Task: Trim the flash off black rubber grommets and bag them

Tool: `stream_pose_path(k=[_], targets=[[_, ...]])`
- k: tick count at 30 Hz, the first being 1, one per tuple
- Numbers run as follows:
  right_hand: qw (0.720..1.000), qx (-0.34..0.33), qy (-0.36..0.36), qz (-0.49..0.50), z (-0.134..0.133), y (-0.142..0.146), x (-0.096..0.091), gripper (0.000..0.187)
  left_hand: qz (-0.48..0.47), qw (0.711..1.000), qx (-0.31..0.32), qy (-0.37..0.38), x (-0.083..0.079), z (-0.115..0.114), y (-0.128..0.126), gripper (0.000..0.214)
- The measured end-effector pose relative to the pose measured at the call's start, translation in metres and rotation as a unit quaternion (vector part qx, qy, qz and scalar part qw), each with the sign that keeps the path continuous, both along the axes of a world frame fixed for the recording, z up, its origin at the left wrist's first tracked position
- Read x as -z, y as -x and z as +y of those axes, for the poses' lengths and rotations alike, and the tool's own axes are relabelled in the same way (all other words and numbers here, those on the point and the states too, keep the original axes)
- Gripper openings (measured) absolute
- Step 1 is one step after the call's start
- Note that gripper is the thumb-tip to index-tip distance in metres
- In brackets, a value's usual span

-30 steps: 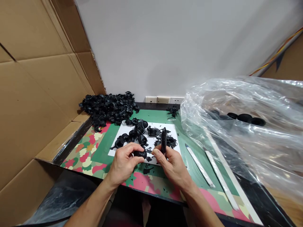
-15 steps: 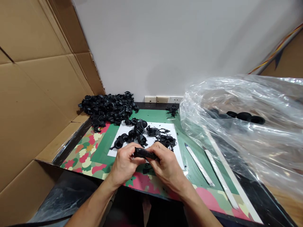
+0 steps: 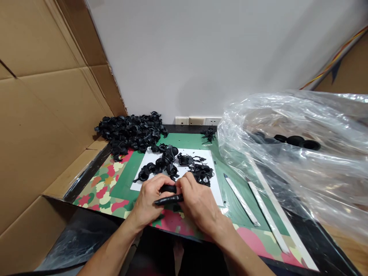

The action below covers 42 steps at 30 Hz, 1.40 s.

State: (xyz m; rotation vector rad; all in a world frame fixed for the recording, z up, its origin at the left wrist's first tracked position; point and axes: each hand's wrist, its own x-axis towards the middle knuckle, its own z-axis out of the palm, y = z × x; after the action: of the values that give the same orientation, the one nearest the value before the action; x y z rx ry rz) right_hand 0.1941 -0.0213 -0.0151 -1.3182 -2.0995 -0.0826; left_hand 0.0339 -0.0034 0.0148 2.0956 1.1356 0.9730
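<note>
My left hand (image 3: 149, 201) is closed round a small black rubber part (image 3: 169, 188) near the front edge of the white sheet (image 3: 149, 158). My right hand (image 3: 197, 203) is pressed against it and grips a slim black tool (image 3: 168, 200) that points left, across the left hand's fingers. Several loose black rubber parts (image 3: 169, 161) and trimmed scraps (image 3: 202, 172) lie on the sheet just beyond both hands.
A big heap of black rubber parts (image 3: 129, 132) sits at the back left. A clear plastic bag (image 3: 293, 153) holding black parts fills the right. Two white strips (image 3: 241, 199) lie on the green mat (image 3: 189, 141). Cardboard (image 3: 43, 107) walls the left side.
The black tool in my right hand has swung from upright to lying flat, pointing left. Both hands have come together over the rubber part.
</note>
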Motion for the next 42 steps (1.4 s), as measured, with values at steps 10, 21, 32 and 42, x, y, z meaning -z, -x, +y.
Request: stream_pose_path(k=[10, 21, 32, 42], targets=[[0.867, -0.052, 0.249, 0.428, -0.001, -0.01, -0.009, 0.022, -0.044, 0.993, -0.071, 0.087, 0.008, -0.002, 0.003, 0.023], [0.915, -0.102, 0.18, 0.347, -0.001, -0.005, -0.007, 0.013, -0.068, 0.989, -0.065, 0.115, 0.006, -0.002, 0.002, 0.014], [0.998, -0.052, 0.03, -0.022, -0.003, 0.0, -0.008, 0.015, 0.062, 0.996, -0.038, -0.045, 0.0, -0.003, 0.001, 0.012], [0.996, 0.063, -0.021, 0.054, 0.003, 0.005, 0.005, 0.019, 0.008, 0.997, -0.037, -0.066, 0.002, -0.003, 0.005, 0.012]])
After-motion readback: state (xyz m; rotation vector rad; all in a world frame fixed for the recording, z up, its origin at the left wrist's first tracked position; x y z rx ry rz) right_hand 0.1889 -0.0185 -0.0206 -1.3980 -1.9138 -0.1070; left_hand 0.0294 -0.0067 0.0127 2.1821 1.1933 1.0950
